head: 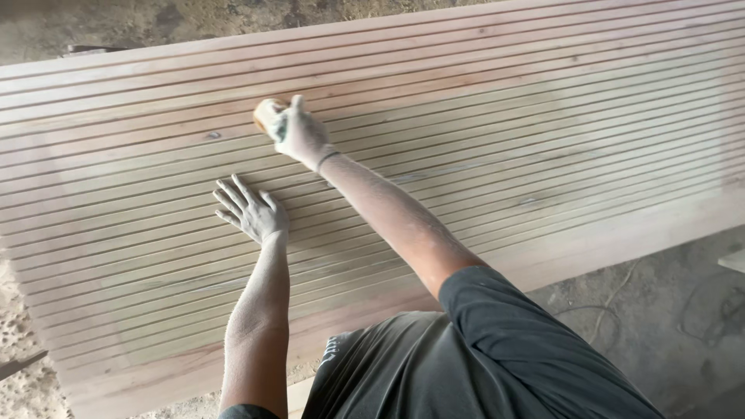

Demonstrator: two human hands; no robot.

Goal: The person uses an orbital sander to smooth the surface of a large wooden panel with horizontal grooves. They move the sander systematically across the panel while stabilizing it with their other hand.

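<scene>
A large grooved wooden panel (497, 132) spans the scene, its ridges running left to right; on it, left of centre, the left hand (252, 211) lies flat, fingers spread; farther off, the right hand (299, 132) presses a small sanding block (266, 113); beneath lies a dusty floor (667, 310).

A rough, dusty concrete floor (660, 310) lies around the work; a thin cord (613, 299) trails across it, with sandy rubble (19, 326) left of the cord.

Dusty concrete floor (667, 310) with a thin loose cord (613, 299), dark shirt (466, 365).
</scene>
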